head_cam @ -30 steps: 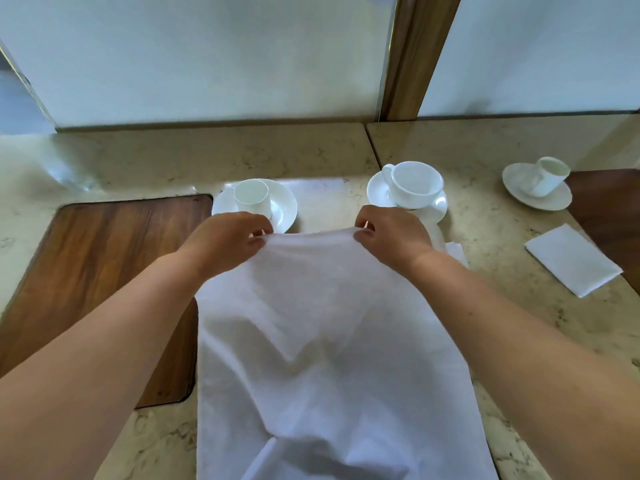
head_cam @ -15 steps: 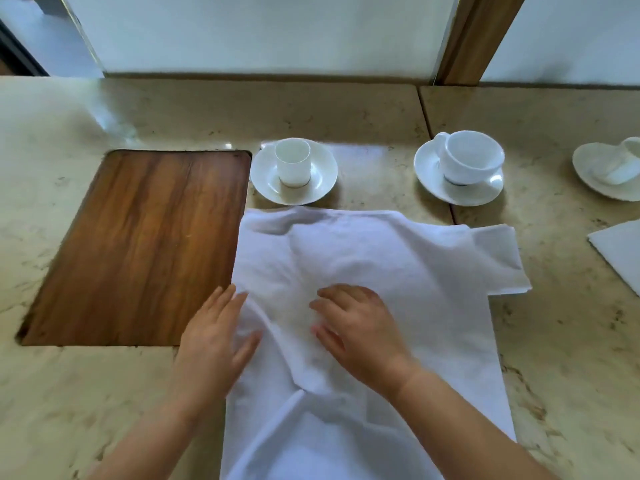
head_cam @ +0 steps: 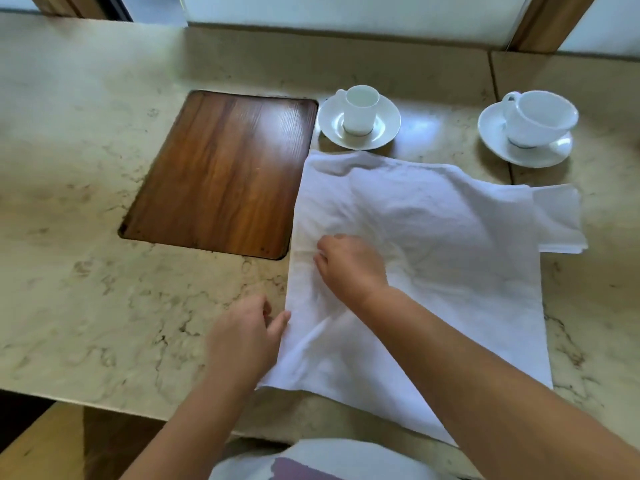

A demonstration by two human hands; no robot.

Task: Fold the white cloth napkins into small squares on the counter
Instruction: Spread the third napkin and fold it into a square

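- The napkin (head_cam: pixel 433 258) lay bunched half a second ago with both hands flat on it; now it is spread wider across the surface (head_cam: pixel 86 271), its near edge reaching the counter's front lip at 6 o'clock.
- The right hand (head_cam: pixel 349 265) has slid toward the napkin's left side and rests on the cloth with the fingers curled under; whether it pinches a fold I cannot tell.
- The left hand (head_cam: pixel 246 337) has come off the cloth's top to its left edge at 7 o'clock, thumb touching the hem, fingers loosely bent; a grip on the cloth is not clear.
- The surface is pale marbled stone, with a seam running back at 1 o'clock and a frosted panel behind it between wooden posts.
- A dark wooden inset board (head_cam: pixel 221 174) sits at 10 o'clock, just beside the napkin's left edge.
- A wide cup on a saucer (head_cam: pixel 526 129) stands at 2 o'clock; a small straight cup on a saucer (head_cam: pixel 360 116) at 12 o'clock, just beyond the napkin's far edge.
- The napkin is white, creased and rumpled in the middle, lying right of centre; at 3 o'clock a folded white piece (head_cam: pixel 561 220) sticks out from beneath it.
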